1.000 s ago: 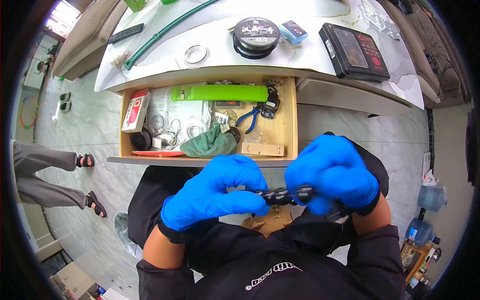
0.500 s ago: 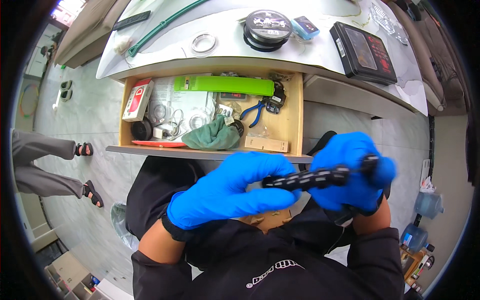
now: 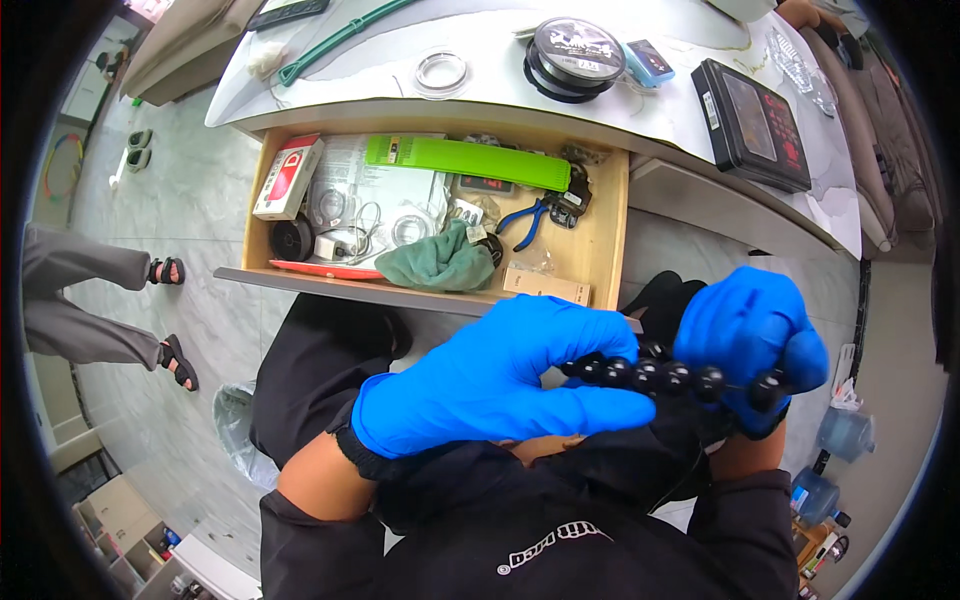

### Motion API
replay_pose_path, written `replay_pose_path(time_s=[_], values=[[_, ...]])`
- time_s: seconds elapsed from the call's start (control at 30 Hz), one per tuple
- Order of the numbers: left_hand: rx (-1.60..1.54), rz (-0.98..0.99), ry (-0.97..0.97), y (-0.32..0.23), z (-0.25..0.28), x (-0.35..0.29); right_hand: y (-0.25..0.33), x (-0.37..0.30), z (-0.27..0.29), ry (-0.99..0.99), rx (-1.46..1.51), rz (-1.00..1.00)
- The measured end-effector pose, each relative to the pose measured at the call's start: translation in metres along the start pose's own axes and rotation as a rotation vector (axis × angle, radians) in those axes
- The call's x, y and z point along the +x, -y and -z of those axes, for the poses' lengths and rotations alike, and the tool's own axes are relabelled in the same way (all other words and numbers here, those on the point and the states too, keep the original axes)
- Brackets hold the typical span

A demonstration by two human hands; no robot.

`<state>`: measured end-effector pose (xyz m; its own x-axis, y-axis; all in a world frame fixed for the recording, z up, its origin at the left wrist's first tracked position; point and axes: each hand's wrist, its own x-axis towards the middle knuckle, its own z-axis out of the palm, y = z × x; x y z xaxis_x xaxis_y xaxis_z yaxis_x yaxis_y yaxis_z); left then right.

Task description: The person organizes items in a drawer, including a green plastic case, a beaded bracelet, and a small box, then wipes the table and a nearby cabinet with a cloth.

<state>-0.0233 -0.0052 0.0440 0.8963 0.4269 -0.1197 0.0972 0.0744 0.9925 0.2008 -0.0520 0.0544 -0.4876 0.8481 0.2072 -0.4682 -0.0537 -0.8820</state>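
Observation:
A string of shiny black round beads (image 3: 646,377) stretches between my two hands, above my lap. My left hand (image 3: 480,370), in a blue glove, has one end of it between thumb and curled fingers. At the other end my right hand (image 3: 745,325), also blue-gloved, is closed beside the last bead, slightly blurred. One bead there sits a little apart from the others, with a bit of cord showing. What the right fingertips pinch is partly hidden.
Beyond my hands an open drawer (image 3: 340,288) holds a green strip (image 3: 480,165), blue-handled pliers (image 3: 522,222), a green cloth (image 3: 437,262) and a small carton (image 3: 546,285). On the tabletop are a black spool (image 3: 575,60) and a black box (image 3: 750,125). Another person's legs (image 3: 90,265) stand at left.
Both hands have shifted right with the beads. The bead string, blurred before, is now sharper, and the right hand is a little farther from the left. The drawer's view shifted slightly right.

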Motion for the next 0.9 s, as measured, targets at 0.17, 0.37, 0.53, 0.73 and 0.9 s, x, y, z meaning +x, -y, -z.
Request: replay_pose_path(time_s=[0.17, 0.37, 0.53, 0.73, 0.9], values=[[-0.100, -0.245, -0.061, 0.005, 0.001, 0.000, -0.007, 0.007, 0.003, 0.110, 0.115, 0.056], [0.360, -0.289, -0.056, -0.004, -0.002, -0.001, -0.021, -0.002, -0.005, 0.002, -0.125, -0.508], [0.350, -0.211, -0.227, 0.010, -0.007, 0.007, -0.019, -0.012, 0.005, -0.220, -0.434, -0.111], [0.420, -0.174, -0.271, 0.021, 0.009, -0.021, 0.005, -0.032, 0.022, -0.496, -1.044, -0.182], [0.509, 0.090, 0.142, 0.045, -0.009, -0.043, -0.019, 0.020, 0.031, -0.500, -0.738, -0.709]])
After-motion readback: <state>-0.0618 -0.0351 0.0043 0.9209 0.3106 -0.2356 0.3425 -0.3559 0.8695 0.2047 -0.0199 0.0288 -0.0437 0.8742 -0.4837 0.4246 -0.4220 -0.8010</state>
